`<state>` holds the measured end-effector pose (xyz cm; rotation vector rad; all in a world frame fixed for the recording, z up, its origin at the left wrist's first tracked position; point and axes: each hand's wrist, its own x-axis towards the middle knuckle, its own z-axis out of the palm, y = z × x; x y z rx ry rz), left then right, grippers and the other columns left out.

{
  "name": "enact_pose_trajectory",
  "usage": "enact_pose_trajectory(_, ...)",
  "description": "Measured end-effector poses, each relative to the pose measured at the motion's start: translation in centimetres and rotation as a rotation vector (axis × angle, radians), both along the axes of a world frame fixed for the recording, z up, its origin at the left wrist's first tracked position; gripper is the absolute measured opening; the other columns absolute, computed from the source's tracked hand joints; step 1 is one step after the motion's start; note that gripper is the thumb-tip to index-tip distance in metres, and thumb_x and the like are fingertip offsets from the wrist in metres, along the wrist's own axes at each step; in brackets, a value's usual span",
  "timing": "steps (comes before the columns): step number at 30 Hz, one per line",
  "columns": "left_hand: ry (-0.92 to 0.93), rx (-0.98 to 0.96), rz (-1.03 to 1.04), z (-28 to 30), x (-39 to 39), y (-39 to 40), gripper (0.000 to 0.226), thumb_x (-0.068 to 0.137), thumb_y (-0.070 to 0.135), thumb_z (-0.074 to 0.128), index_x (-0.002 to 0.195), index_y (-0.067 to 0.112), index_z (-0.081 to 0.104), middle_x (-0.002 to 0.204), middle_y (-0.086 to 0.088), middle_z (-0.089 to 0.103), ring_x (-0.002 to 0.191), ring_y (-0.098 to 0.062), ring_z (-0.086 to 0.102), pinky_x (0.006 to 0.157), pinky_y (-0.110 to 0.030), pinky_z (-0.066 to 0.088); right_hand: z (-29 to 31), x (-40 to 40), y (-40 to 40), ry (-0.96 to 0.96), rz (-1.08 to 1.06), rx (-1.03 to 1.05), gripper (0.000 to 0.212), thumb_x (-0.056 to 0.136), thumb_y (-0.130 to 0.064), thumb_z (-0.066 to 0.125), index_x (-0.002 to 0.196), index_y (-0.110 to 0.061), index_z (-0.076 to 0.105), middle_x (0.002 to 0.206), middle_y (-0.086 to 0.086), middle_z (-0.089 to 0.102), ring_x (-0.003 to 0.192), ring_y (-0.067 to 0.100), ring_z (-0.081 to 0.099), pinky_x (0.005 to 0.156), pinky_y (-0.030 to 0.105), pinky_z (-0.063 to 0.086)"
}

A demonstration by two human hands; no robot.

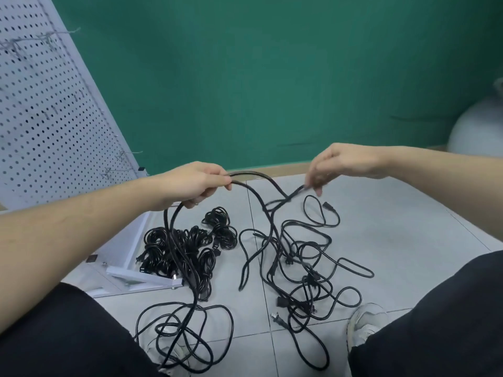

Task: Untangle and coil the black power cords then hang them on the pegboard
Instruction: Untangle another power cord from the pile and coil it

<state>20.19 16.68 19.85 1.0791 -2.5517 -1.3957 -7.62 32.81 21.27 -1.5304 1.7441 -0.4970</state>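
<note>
My left hand (197, 183) grips looped strands of a black power cord (254, 187) held above the floor. One strand arcs right to my right hand (336, 164), which pinches it between fingertips; that hand is slightly blurred. Strands hang from my left hand down to a loose loop pile (185, 330) near my left shoe. A tangle of black cords (304, 265) with plugs sprawls on the tiles at the right. Several coiled cords (187, 246) lie by the pegboard's base. The white pegboard (40, 104) leans at the left with hooks on it.
The pegboard's white frame foot (141, 277) lies on the grey tiled floor (394, 240). My knees in black trousers fill the lower corners, with a grey shoe (366, 325) at the right. A green wall stands behind, and a pale round object (476, 129) at far right.
</note>
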Motion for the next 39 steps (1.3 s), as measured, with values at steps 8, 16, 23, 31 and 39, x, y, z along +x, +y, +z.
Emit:
enact_pose_trajectory(8,0.520,0.301,0.169,2.4,-0.4,0.0,0.022,0.108,0.023,0.043,0.089,0.019,0.052,0.064,0.005,0.046,0.050,-0.011,0.032,0.046,-0.020,0.028,-1.3,2.7,-2.4,0.594,0.080,-0.020,0.050,0.076,-0.056,0.081,0.081,-0.020,0.046,0.070,-0.003,0.058,0.061,0.017,0.046,0.057,0.030,0.037)
enact_pose_trajectory(16,0.543,0.349,0.104,2.3,0.3,0.1,0.024,0.108,0.022,0.039,0.086,0.017,0.049,0.065,0.005,0.027,0.051,-0.009,0.016,0.049,-0.024,0.012,-2.5,4.5,-3.3,0.008,-0.103,-0.162,0.092,0.085,-0.053,0.073,0.158,-0.035,0.021,0.160,-0.004,0.030,0.146,0.011,0.028,0.118,0.033,0.025)
enact_pose_trajectory(23,0.557,0.319,0.059,2.9,0.2,1.0,0.024,0.107,0.019,0.038,0.086,0.016,0.049,0.063,0.006,0.024,0.052,-0.011,0.009,0.045,-0.022,0.011,-3.0,7.8,-4.7,0.077,0.061,-0.157,0.023,0.088,-0.033,0.077,0.110,-0.028,0.069,0.103,-0.005,0.072,0.086,0.003,0.064,0.084,0.021,0.048)
enact_pose_trajectory(31,0.676,0.362,0.143,3.6,3.4,-0.9,0.024,0.102,0.020,0.039,0.080,0.017,0.048,0.063,0.005,0.021,0.052,-0.012,0.008,0.045,-0.022,0.012,-3.3,6.7,-5.4,-0.165,-0.234,-0.296,0.025,0.092,0.002,0.060,0.110,-0.014,0.052,0.110,0.010,0.061,0.076,0.019,0.070,0.075,0.040,0.063)
enact_pose_trajectory(39,0.254,0.340,0.113,1.0,8.3,-4.3,0.020,0.084,0.028,0.062,0.092,0.009,0.057,0.067,-0.007,0.051,0.049,-0.017,0.038,0.058,-0.034,0.040,-1.4,5.3,-5.2,0.080,-0.163,-0.445,0.039,0.089,-0.021,0.077,0.124,-0.029,0.064,0.117,-0.018,0.069,0.044,0.012,0.046,0.048,0.018,0.045)
